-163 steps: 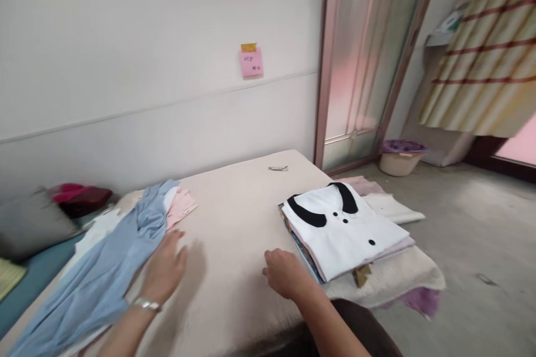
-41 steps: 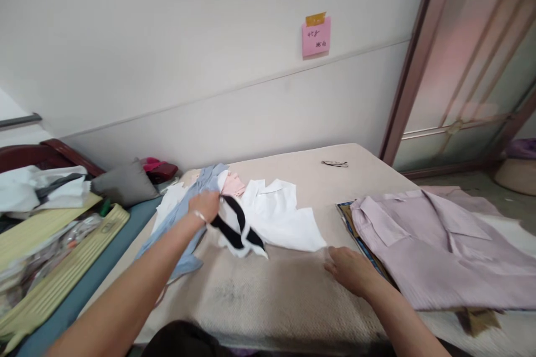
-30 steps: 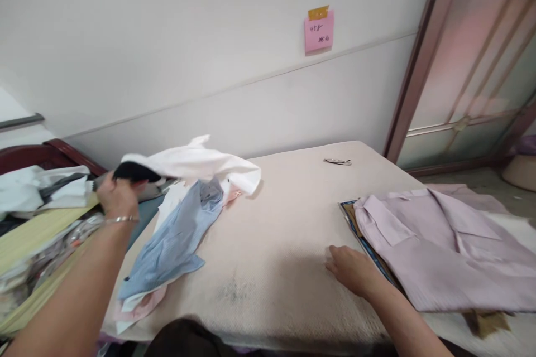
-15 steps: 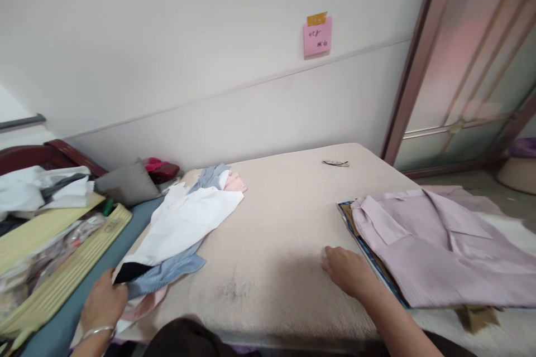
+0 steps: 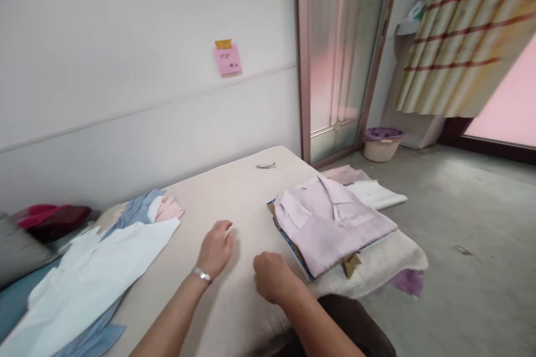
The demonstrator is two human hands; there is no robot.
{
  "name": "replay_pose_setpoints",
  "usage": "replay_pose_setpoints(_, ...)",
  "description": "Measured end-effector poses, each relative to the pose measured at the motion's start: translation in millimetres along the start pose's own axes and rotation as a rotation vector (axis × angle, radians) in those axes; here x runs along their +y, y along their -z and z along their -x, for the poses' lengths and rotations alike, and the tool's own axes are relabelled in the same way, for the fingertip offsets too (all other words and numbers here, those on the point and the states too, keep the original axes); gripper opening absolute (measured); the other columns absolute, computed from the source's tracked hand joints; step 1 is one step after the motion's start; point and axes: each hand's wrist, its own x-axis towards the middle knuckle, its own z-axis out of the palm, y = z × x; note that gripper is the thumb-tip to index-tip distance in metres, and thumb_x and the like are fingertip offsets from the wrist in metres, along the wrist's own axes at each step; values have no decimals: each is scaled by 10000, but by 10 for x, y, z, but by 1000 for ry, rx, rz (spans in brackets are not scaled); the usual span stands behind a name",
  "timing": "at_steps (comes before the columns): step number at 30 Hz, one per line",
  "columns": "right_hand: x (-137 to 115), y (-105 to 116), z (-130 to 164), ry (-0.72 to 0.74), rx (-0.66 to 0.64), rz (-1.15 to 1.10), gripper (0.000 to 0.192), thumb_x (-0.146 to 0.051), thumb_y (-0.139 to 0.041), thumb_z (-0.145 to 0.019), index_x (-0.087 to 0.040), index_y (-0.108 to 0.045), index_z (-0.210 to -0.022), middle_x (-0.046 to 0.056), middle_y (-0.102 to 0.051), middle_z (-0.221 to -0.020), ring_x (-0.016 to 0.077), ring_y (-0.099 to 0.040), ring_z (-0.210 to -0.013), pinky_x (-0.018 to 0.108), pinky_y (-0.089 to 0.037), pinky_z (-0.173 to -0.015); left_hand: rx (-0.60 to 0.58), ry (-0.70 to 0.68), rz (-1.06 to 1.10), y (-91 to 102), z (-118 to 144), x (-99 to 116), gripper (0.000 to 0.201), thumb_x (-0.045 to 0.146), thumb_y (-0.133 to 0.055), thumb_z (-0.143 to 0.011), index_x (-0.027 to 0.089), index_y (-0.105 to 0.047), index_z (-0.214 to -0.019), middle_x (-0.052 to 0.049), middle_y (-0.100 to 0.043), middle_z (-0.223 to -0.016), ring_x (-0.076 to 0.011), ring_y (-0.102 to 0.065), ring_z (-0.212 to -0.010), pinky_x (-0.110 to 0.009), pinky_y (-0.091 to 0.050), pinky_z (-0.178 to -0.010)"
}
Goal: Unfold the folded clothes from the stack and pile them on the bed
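Note:
My left hand [image 5: 216, 250], with a silver bracelet at the wrist, hovers over the middle of the padded table [image 5: 234, 301]. Its fingers are loosely bent and apart, with nothing between them. Close by, my right hand [image 5: 272, 278] has its fingers curled in; what they hold, if anything, is hidden. Just right of it lies a pale lilac shirt [image 5: 326, 220], folded with its collar up, on top of a blue-edged flat stack. At the left, white cloth [image 5: 109, 268] lies spread over light blue cloth [image 5: 98, 332].
A small pair of scissors or snips [image 5: 266, 165] rests near the back edge. Light blue and pink pieces [image 5: 167, 207] are bunched at the far left. White cloth [image 5: 379, 195] sits beyond the shirt. A pink note [image 5: 228, 59] is taped to the wall; a bin [image 5: 382, 148] stands right.
My left hand has let go of the cloth pile at the left and moved right to the middle. The view has turned right. My right hand stays beside the shirt, fingers more curled.

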Motion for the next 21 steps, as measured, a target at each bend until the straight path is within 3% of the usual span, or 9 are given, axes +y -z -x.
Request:
replay_pose_setpoints(3,38,18,43,20,28,-18,284,-191,-584,-878,-80,-719,-1101,205,-720,-1044,324,-701,-1009,424,-561,-850,-225,-18,67,-443,-752,612,326,236,-496,-905,168,-592,-1209,-115,-682,-1217,-197,-671,-1042,-325,-506,-937)
replay_pose_setpoints(6,81,25,66,37,48,-42,294,-170,-588,-856,-69,-707,-1105,204,-712,-1039,321,-691,-1015,440,-556,-861,-275,-22,58,-834,-1439,1057,427,232,-542,-895,171,-544,-1317,-131,-672,-1275,-203,-670,-1075,-313,-487,-950)
replay_pose_setpoints(9,154,40,82,73,66,-87,279,-144,-566,-834,-91,-716,-1064,202,-705,-1051,327,-679,-1016,467,-551,-855,-304,10,31,-1204,-1913,1351,499,251,-572,-892,126,-495,-1370,-182,-673,-1253,-235,-660,-1102,-328,-464,-955)
replay_pose_setpoints(12,250,37,91,94,73,-128,274,-144,-552,-823,-128,-723,-1037,193,-701,-1076,343,-661,-1023,497,-541,-848,-325,29,5,-1495,-2101,1524,558,267,-665,-837,111,-493,-1345,-188,-683,-1197,-256,-643,-1112,-327,-446,-935)
replay_pose_setpoints(15,315,-26,90,83,90,-137,314,-172,-581,-812,-139,-714,-1094,196,-697,-1086,355,-648,-1013,513,-529,-826,-313,36,-17,-1641,-2094,1617,535,240,-739,-771,136,-530,-1252,-178,-667,-1188,-262,-614,-1129,-329,-425,-937)
replay_pose_setpoints(21,299,-167,67,91,119,-165,326,-208,-639,-777,-180,-710,-1093,189,-712,-1073,348,-664,-1000,499,-519,-802,-293,-17,43,-1513,-1974,1761,158,172,-656,-792,178,-659,-950,-123,-709,-1058,-243,-611,-1060,-335,-399,-931)
